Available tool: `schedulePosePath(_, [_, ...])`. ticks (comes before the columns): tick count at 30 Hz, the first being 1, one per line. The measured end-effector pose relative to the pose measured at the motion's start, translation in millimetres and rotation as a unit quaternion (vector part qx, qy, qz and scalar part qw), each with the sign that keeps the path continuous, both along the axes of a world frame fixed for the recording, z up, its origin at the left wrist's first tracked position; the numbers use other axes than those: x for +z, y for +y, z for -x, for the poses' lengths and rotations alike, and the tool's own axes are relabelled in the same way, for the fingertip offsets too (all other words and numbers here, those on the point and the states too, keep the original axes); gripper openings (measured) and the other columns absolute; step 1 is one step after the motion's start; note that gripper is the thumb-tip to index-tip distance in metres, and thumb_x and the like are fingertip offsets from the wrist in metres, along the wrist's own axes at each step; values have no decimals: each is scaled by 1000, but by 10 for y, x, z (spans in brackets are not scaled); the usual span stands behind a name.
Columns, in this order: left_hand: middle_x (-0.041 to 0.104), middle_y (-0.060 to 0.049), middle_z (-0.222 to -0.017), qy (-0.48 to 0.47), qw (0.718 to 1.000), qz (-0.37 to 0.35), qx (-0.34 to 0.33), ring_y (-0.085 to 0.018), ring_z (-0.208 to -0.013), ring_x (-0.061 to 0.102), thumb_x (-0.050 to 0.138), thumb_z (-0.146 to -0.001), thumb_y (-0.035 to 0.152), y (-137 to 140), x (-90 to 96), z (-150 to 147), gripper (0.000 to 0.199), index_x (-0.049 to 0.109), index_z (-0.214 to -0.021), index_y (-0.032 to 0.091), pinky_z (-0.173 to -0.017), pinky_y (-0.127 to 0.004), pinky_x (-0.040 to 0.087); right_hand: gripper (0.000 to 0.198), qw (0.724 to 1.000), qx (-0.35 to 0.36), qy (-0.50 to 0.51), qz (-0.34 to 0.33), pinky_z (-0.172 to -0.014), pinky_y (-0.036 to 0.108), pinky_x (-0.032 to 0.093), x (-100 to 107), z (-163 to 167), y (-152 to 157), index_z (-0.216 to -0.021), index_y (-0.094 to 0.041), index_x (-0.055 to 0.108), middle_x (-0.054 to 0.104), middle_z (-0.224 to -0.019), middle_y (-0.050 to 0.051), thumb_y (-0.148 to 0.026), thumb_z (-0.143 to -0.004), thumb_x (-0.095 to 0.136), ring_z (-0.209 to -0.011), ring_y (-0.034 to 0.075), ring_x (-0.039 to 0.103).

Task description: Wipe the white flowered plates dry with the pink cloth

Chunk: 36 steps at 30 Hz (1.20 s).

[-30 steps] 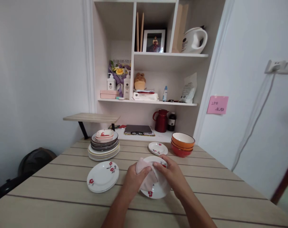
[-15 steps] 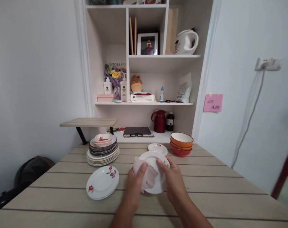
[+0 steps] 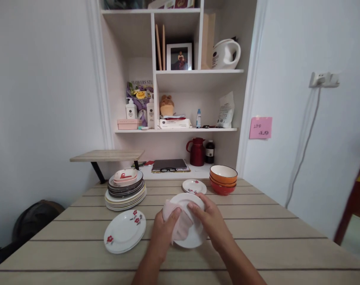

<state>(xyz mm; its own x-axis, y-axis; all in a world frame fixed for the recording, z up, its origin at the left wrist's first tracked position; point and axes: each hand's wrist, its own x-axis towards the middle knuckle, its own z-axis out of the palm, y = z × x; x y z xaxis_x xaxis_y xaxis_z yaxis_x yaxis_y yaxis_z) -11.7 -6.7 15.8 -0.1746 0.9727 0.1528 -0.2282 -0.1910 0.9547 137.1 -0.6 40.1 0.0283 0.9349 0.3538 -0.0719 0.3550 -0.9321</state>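
At the near middle of the table (image 3: 287,253), my left hand (image 3: 162,231) pinched a pink cloth (image 3: 180,228) onto the left side of a white plate (image 3: 195,236); my right hand (image 3: 210,221), thumb on top, pinched its right rim. Flowered plates (image 3: 125,231) lay left, 3 stacked bowls (image 3: 223,181) far right.

"FLOWERS STU", cut off, on the bouquet backing (image 3: 135,82), "250" on the pink note (image 3: 260,128), second line illegible
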Motion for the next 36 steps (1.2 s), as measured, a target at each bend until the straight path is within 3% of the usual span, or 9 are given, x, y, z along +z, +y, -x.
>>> schedulePosePath(6, [73,-7,-69,91,995,-25,-31,-20,-63,64,79,-60,49,19,40,66,43,74,-78,9,-56,-24,49,15,996,11,-88,-19,-54,23,36,-4,-83,41,-73,-22,60,56,-65,-4,-35,-73,67,-59,15,47])
schedulePosePath(10, [74,-9,-75,72,996,-13,-52,-21,-65,66,79,-62,50,22,38,87,47,74,-84,9,-58,-25,51,14,996,-5,-76,-50,-56,23,36,-21,-29,33,-73,-22,58,56,-66,-3,-34,-75,65,-63,16,48])
schedulePosePath(18, [75,-13,-90,-19,996,10,-81,-24,-79,69,73,-71,50,34,-23,56,52,69,-102,8,-69,-28,52,18,998,-30,42,-36,-57,24,38,-104,117,18,-82,-21,59,56,-66,-4,-37,-78,63,-60,15,48])
schedulePosePath(29, [75,-15,-93,-49,996,26,-70,-25,-79,70,75,-66,55,4,-35,-89,62,69,-106,8,-68,-29,53,27,973,-58,220,19,-53,25,43,-141,220,-7,-90,-25,52,61,-72,-3,-43,-76,66,-57,16,53])
schedulePosePath(34, [76,-13,-86,-4,1000,11,6,-24,-74,69,77,-65,51,-44,34,-27,53,73,-95,8,-64,-26,52,26,990,-16,138,32,-51,24,40,-101,119,19,-90,-24,55,59,-70,-5,-43,-76,66,-57,15,52])
schedulePosePath(36, [76,-12,-82,32,999,1,5,-24,-73,69,77,-66,50,-38,49,32,49,74,-92,8,-63,-26,52,28,996,-5,81,21,-56,25,42,-60,59,18,-94,-24,58,62,-77,-3,-41,-75,68,-64,15,54])
